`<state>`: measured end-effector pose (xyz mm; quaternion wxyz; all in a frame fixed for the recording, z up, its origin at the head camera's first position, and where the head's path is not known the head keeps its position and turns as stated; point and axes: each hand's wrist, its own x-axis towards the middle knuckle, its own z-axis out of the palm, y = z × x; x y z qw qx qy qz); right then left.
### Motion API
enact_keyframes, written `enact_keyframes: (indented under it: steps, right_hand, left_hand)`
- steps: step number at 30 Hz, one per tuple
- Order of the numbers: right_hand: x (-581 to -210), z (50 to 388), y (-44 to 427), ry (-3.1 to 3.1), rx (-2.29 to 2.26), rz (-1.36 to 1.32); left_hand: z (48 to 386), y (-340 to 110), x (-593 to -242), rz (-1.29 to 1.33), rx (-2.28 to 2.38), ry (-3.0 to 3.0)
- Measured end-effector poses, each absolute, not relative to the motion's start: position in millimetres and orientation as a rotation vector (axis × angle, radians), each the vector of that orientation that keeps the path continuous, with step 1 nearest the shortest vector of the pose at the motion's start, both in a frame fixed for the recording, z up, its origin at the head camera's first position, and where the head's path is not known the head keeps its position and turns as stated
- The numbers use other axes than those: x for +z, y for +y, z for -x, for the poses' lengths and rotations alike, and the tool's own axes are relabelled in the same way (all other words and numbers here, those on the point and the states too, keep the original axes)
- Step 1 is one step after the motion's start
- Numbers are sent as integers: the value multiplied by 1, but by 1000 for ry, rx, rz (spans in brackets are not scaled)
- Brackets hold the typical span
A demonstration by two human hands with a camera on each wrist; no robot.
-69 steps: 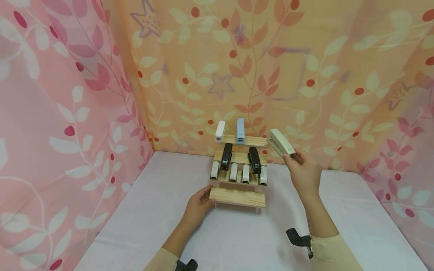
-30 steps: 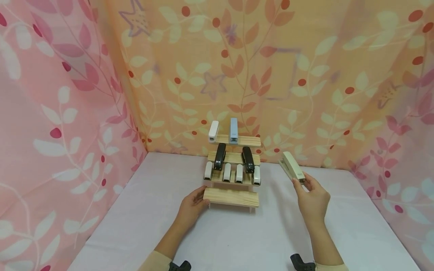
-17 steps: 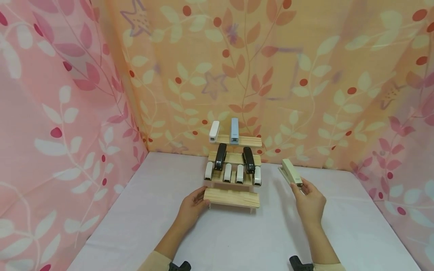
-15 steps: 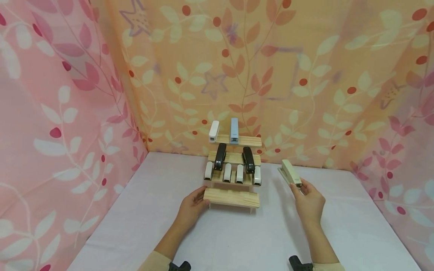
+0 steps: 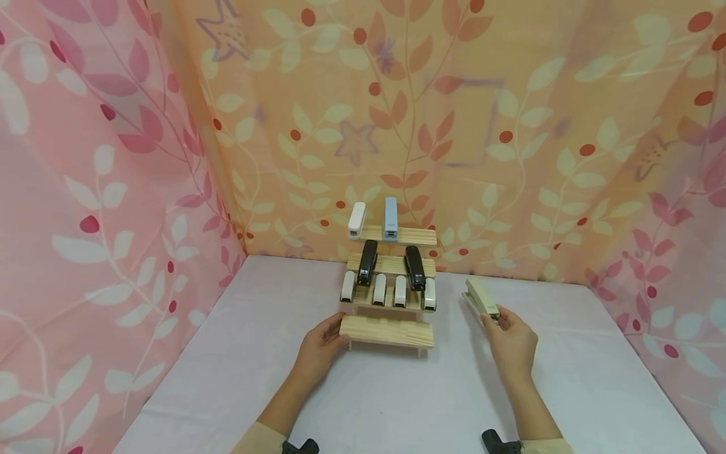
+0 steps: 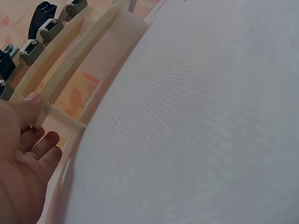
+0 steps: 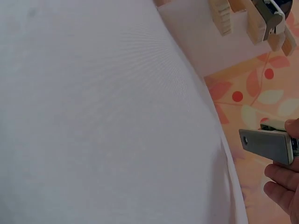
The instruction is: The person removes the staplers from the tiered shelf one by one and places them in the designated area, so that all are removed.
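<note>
My right hand (image 5: 515, 345) pinches the near end of a pale green stapler (image 5: 482, 297), held above the table to the right of a tiered wooden rack. In the right wrist view the stapler's grey underside (image 7: 266, 145) shows. At the rack's lowest step (image 5: 387, 330), my left hand (image 5: 319, 350) grips the left end, thumb on top and fingers beside and below it, as the left wrist view shows. That step bears nothing. Higher up stand several small white staplers (image 5: 379, 290), two black staplers (image 5: 367, 263), a white stapler (image 5: 356, 220) and a light blue stapler (image 5: 391, 219).
The rack's top step (image 5: 416, 236) has bare wood on its right side. A white cloth (image 5: 397, 403) covers the table. Patterned curtains, orange (image 5: 317, 145) behind and pink (image 5: 51, 315) at the left, enclose it.
My right hand has drawn the pale green stapler away from the rack's top step, then lowered it toward the table. The left hand keeps its grip on the lowest step.
</note>
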<state>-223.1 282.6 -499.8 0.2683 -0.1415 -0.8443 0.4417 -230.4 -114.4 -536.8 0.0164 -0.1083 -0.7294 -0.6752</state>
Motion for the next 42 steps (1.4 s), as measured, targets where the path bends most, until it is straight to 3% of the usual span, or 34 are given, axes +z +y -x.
enact_keyframes:
  steps: [42]
  right_hand:
    - [-534,229,276,-2445,976,342]
  left_hand:
    - [231,-116,-538,328,-2098,-2285]
